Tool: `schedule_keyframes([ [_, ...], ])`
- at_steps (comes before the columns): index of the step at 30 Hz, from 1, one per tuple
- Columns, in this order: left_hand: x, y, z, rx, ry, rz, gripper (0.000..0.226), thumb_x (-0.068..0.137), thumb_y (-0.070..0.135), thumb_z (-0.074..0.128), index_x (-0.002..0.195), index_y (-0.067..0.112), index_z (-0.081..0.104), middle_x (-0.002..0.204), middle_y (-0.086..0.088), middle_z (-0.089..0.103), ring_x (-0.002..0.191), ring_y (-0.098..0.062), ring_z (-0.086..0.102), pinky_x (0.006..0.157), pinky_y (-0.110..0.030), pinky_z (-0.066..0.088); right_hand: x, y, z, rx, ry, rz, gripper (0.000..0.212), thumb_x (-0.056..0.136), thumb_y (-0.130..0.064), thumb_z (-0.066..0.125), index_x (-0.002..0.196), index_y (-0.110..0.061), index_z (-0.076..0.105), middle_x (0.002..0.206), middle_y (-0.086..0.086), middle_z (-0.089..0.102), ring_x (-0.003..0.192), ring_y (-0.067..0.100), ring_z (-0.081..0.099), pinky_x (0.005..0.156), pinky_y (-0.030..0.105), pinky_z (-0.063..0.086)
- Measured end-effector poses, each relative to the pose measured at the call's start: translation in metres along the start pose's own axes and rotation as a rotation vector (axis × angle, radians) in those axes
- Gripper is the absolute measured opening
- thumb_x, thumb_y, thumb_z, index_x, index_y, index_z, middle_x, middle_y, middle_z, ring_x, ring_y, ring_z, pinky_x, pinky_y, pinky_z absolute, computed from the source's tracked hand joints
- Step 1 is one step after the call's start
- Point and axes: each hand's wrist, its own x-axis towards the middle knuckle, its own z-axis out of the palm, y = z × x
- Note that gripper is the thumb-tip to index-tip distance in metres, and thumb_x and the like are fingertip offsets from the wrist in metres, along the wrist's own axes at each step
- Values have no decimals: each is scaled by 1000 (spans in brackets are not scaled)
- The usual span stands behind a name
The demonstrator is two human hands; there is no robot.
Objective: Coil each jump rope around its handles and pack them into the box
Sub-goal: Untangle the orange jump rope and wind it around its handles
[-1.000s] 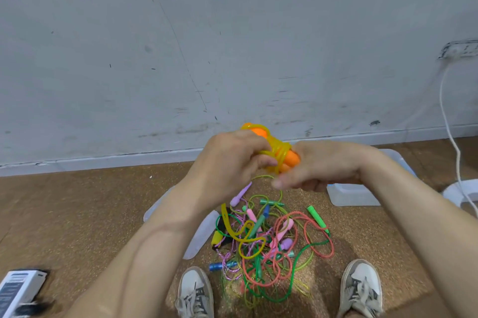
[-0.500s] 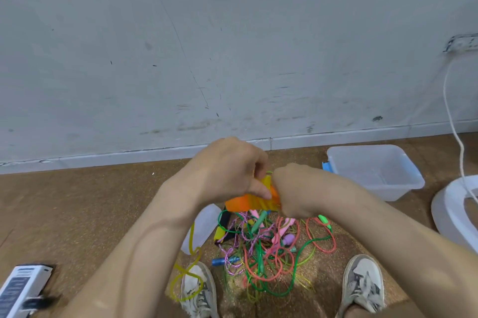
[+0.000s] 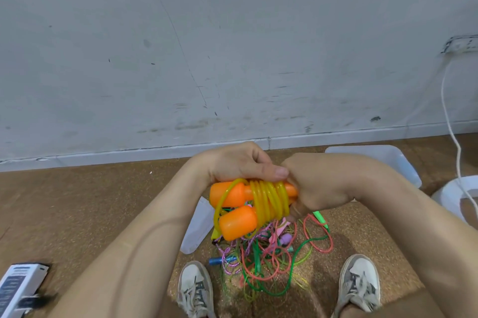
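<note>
1. Above the floor, between both hands, the orange handles point(image 3: 236, 222) lie side by side, long axis across the view, fat ends pointing left.
2. Yellow rope point(image 3: 270, 200) coils round their narrow ends.
3. Left hand point(image 3: 240, 165) and right hand point(image 3: 319, 184) each have a closed grip on the orange handles.
4. Clear box point(image 3: 403, 167) stands on the floor to the right.

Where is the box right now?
Head view: the box sits on the floor at right, by the baseboard, partly behind the right forearm.
</note>
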Motion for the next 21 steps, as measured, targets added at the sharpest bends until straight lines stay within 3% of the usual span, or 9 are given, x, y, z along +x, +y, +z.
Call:
schedule_keyframes([
  [2, 1, -8, 1, -97, -5, 47, 41, 55, 64, 79, 55, 24, 70, 54, 10, 61, 49, 0, 52, 52, -16, 44, 0, 6, 0, 118, 26, -60, 27, 74, -32, 81, 78, -25, 56, 77, -9, 61, 70, 9, 56, 64, 21, 43],
  [4, 1, -26, 5, -301, 102, 125, 13, 78, 34, 72, 67, 39, 73, 67, 14, 68, 64, 3, 61, 65, -14, 49, -1, 9, 0, 309, 52, -131, 21, 74, -26, 82, 82, -22, 63, 75, -5, 66, 66, 9, 59, 64, 23, 47],
  [5, 2, -35, 5, -372, 167, 146, 28, 84, 20, 62, 78, 46, 71, 76, 15, 70, 74, 3, 63, 72, -15, 50, -3, 9, -2, 428, 64, -146, 18, 75, -21, 82, 78, -18, 64, 68, -4, 66, 59, 10, 57, 57, 23, 46],
  [7, 7, -34, 9, -337, 297, 84, 34, 86, 21, 45, 64, 39, 64, 65, 15, 59, 61, 3, 54, 60, -14, 43, -7, 12, -5, 691, 138, -148, 23, 76, -10, 80, 65, -13, 61, 52, -1, 57, 43, 10, 46, 43, 19, 37],
  [9, 15, -27, 11, -303, 369, 18, 39, 92, 26, 35, 53, 22, 40, 47, 8, 34, 42, -3, 27, 43, -16, 20, -8, 18, -7, 901, 245, -111, 27, 76, -3, 78, 60, -10, 57, 47, 1, 51, 36, 10, 40, 38, 15, 30],
  [13, 17, -10, 25, -239, 469, 24, 35, 103, 18, 31, 72, 10, 46, 44, 4, 30, 37, -6, 21, 37, -15, 19, -2, 30, -7, 1023, 397, 57, 34, 82, -5, 70, 51, -15, 58, 47, 2, 48, 35, 9, 35, 39, 15, 22],
  [17, 10, -9, 27, 169, 565, 43, 23, 103, 30, 35, 95, 18, 54, 53, 8, 44, 47, -7, 41, 48, -24, 37, 6, 38, -5, 1201, 463, 193, 38, 83, -5, 67, 48, -17, 58, 49, 3, 44, 36, 9, 33, 38, 16, 16],
  [19, 4, -9, 27, 519, 584, 32, 22, 101, 32, 37, 101, 16, 53, 68, 2, 55, 66, -18, 54, 64, -36, 46, 9, 40, -3, 1226, 473, 258, 32, 83, -3, 65, 56, -15, 53, 50, 4, 44, 35, 9, 32, 38, 15, 15],
  [21, -1, -9, 28, 818, 608, 26, 23, 101, 33, 38, 102, 15, 52, 81, -8, 61, 81, -32, 57, 67, -42, 44, 13, 39, 0, 1179, 491, 332, 29, 82, -2, 65, 61, -13, 49, 50, 4, 44, 36, 10, 32, 37, 15, 17],
])
